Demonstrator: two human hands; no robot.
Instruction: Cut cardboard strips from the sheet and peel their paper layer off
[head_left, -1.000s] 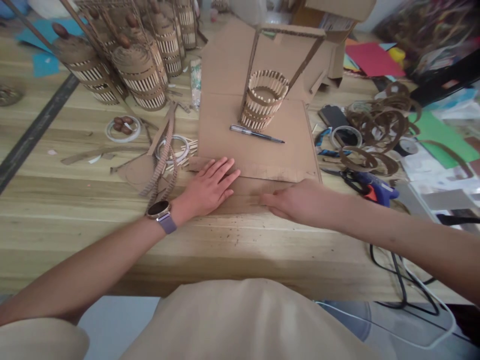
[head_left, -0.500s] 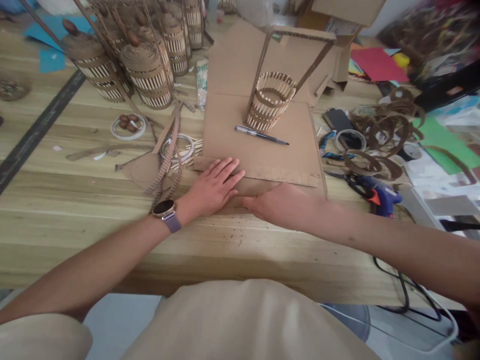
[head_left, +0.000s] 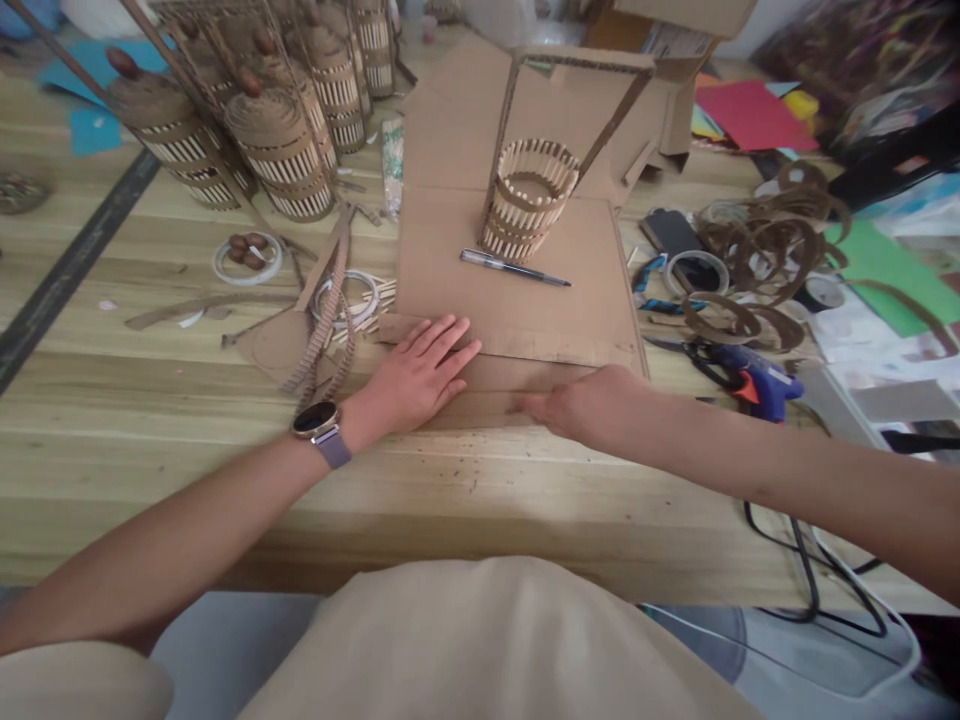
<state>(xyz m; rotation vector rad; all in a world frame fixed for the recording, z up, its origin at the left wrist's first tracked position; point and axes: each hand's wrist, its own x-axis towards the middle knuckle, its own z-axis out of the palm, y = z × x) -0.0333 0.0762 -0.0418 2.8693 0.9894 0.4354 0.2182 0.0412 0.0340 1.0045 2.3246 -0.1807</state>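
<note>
My left hand (head_left: pixel 424 375) lies flat with its fingers spread on the near edge of a brown cardboard sheet (head_left: pixel 442 290). A narrow cardboard strip (head_left: pixel 487 408) runs along the front, partly beneath both hands. My right hand (head_left: pixel 581 400) is curled over the right part of this strip, one digit pointing left along it. Its other fingers are closed and hidden under the hand, so whatever they hold does not show. On the sheet beyond stand a small stick basket (head_left: pixel 525 205) with a tall cardboard handle and, in front of it, a lying pen (head_left: pixel 516 268).
Several lidded stick lanterns (head_left: pixel 281 150) stand at the back left. Tape rolls (head_left: pixel 247 258) and corrugated strips (head_left: pixel 330 300) lie left of the sheet. To the right are scissors (head_left: pixel 701 355), a blue glue gun (head_left: pixel 757 380), coiled cardboard strips (head_left: pixel 780 250) and cables (head_left: pixel 806 570).
My right hand has slid to the right along the cardboard strip, baring more of it between the hands. My left hand stays pressed on the cardboard. The view has shifted slightly.
</note>
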